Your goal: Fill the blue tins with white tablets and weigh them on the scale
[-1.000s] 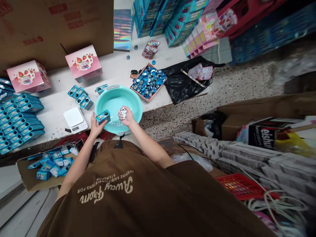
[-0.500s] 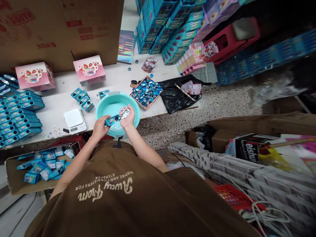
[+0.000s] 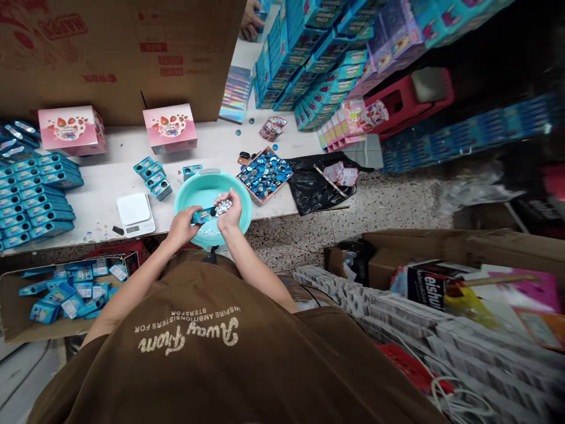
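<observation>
Over rnd plstc basin point(image 3: 198, 188), R hand point(image 3: 231, 213) cups wht pellets point(image 3: 223, 206).

"How's the light?"

"Bright and pale over the bench point(image 3: 212, 141), dimmer on the big carton point(image 3: 119, 41) and brown shirt point(image 3: 189, 377). The upper right sinks almost to black."

"From where?"

"I can't tell; the source is out of view."

"Any glare?"

"Rainbow sheen on the foil point(image 3: 236, 97), glints on the caps point(image 3: 263, 174) and along the creases of the black bag point(image 3: 302, 188)."

"Sharp?"

"Fairly, around the pellets point(image 3: 223, 206), though they're tiny. Towards the right edge everything stretches; the paper stacks point(image 3: 498, 347) smear into streaks."
</observation>
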### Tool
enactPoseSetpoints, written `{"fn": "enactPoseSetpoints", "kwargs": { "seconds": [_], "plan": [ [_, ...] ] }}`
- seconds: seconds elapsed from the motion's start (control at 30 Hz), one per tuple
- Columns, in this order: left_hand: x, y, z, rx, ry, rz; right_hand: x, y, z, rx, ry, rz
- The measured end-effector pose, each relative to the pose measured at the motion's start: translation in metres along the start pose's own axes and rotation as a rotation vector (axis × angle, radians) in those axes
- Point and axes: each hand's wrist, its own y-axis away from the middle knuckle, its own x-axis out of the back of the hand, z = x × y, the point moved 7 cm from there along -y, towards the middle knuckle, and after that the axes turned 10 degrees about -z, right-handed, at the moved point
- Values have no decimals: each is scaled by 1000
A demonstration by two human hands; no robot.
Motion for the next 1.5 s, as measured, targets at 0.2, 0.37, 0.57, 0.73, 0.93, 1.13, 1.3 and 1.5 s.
{"fn": "enactPoseSetpoints", "kwargs": {
  "seconds": [0.2, 0.37, 0.57, 0.73, 0.93, 1.13, 1.3, 1.5],
  "plan": [
    [-4, -2, -5, 63, 92, 18, -5, 2, -8, 26, 169, -44],
    [-10, -5, -10, 94, 242, 12, -10, 2, -14, 81, 91, -58],
    [1, -5, 6, -11, 109, 36, -11, 2, -18, 103, 84, -50],
    [2, -6, 5, 19, 122, 54, -15, 5, -23, 148, 124, -62],
    [-2, -8, 6, 16, 122, 38, -21, 10, -26, 180, 221, -108],
    [1, -6, 12, -30, 47, 15, -14, 7, -22, 156, 125, -44],
    [-2, -5, 13, -52, 32, -7, -8, 6, -21, 137, 117, -17],
    [-9, -4, 7, 20, 224, -2, -16, 16, -23, 173, 232, -91]
  ]
}}
